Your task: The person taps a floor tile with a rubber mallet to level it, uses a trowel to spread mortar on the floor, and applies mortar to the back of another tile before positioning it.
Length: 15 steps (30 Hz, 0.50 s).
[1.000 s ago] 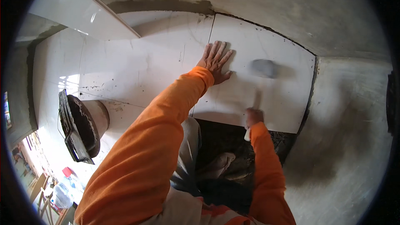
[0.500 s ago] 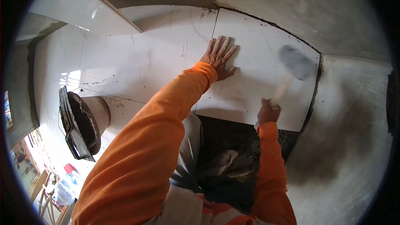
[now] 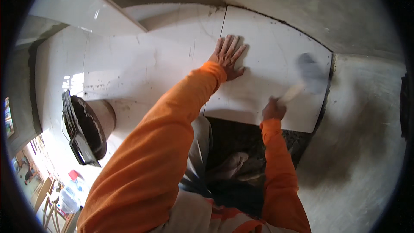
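Observation:
My left hand (image 3: 227, 57) lies flat with fingers spread, near the seam on the left side of a large white floor tile (image 3: 267, 51). A mallet (image 3: 311, 72) with a dark, motion-blurred head and a pale wooden handle is in my right hand (image 3: 274, 109), whose fingers wrap round the handle. Its head is over the right part of the tile; whether it touches the surface I cannot tell. Below the tile's near edge, dark wet mortar (image 3: 241, 133) shows beside my foot.
To the left stands a bucket (image 3: 103, 116) with a notched trowel (image 3: 77, 133) across its mouth. A glossy white panel (image 3: 90, 6) juts in at upper left. Grey plastered walls (image 3: 358, 116) bound the tile at the back and right. Plastic bottles (image 3: 71, 196) lie at lower left.
The mallet has swung slightly right and down, its handle tilting more to the right, with my right hand shifting a little left. My left hand stays on the tile.

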Motion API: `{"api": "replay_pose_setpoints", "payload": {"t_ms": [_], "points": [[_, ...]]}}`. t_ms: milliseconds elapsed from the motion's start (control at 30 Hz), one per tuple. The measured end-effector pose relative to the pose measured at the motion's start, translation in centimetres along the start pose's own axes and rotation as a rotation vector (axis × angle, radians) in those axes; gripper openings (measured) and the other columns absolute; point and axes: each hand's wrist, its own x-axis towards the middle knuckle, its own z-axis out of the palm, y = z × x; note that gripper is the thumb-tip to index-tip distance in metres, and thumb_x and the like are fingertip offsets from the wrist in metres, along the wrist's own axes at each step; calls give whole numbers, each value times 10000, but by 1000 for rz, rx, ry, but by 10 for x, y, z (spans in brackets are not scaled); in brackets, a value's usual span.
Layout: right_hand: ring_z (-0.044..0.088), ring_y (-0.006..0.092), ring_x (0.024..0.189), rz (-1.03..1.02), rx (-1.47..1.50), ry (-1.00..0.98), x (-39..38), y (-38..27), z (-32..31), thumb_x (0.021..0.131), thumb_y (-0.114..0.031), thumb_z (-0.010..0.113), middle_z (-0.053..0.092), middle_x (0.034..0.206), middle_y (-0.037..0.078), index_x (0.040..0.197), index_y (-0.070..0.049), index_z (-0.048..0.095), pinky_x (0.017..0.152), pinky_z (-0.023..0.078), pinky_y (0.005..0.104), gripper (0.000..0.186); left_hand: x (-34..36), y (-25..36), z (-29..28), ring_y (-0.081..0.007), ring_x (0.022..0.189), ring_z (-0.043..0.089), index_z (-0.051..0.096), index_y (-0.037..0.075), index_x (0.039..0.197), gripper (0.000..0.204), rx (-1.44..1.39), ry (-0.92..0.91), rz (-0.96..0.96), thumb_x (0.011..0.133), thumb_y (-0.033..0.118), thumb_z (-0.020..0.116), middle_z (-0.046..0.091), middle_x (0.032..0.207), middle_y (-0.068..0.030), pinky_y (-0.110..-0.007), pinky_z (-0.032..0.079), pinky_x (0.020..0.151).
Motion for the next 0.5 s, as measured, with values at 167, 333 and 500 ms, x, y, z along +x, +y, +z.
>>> {"api": "replay_pose_setpoints", "payload": {"t_ms": [167,333,500], "points": [[535,225,622,233,244,58,16,-26,-2,742,-264,624,556,690,135,755,21,548,611,427,382,295,-7,-4,7,-335,1352,64,185,164,1407,771,-24,-4,-21,791,568,413,122,1460,-137,-489,56,1090],[553,259,559,177,266,-151,14,-50,-17,699,-243,623,558,592,114,774,18,571,570,435,390,276,-9,-1,0,-334,1353,64,179,166,1409,767,-54,-35,-33,795,567,406,123,1460,-137,-484,50,1092],[519,178,492,-116,-203,-17,20,9,11,717,-213,629,503,522,56,673,-16,558,478,402,335,214,-6,-2,-1,-333,1353,65,180,163,1409,768,-57,-41,-42,797,573,397,116,1464,-134,-480,47,1093]]}}
